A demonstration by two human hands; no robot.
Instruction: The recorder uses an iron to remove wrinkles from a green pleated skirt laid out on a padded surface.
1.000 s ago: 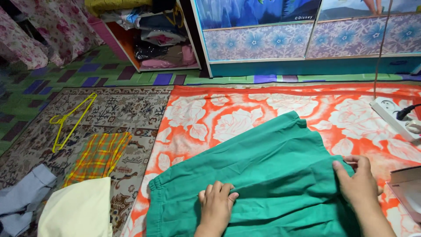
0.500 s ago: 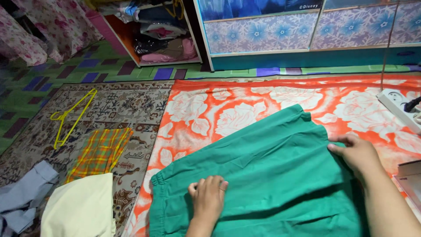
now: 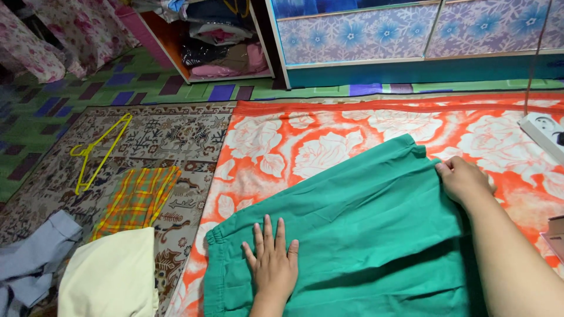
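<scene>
A green garment [image 3: 358,223] with a gathered waistband lies spread on an orange cloth with white flowers [image 3: 305,141]. My left hand [image 3: 271,264] rests flat on it near the waistband at the lower left, fingers spread. My right hand [image 3: 463,179] pinches the garment's far right edge, fingers curled on the cloth.
A yellow hanger [image 3: 97,151] lies on the patterned rug. An orange plaid cloth [image 3: 136,199], a cream cloth [image 3: 108,276] and a pale blue cloth [image 3: 32,255] sit at the lower left. A white power strip [image 3: 543,132] is at the right edge. A blue flowered cabinet [image 3: 411,35] and a clothes shelf [image 3: 217,50] stand behind.
My left hand uncurled and now lies flat on the garment. My right hand slid up along the right edge toward the far corner. The view tipped downward a little.
</scene>
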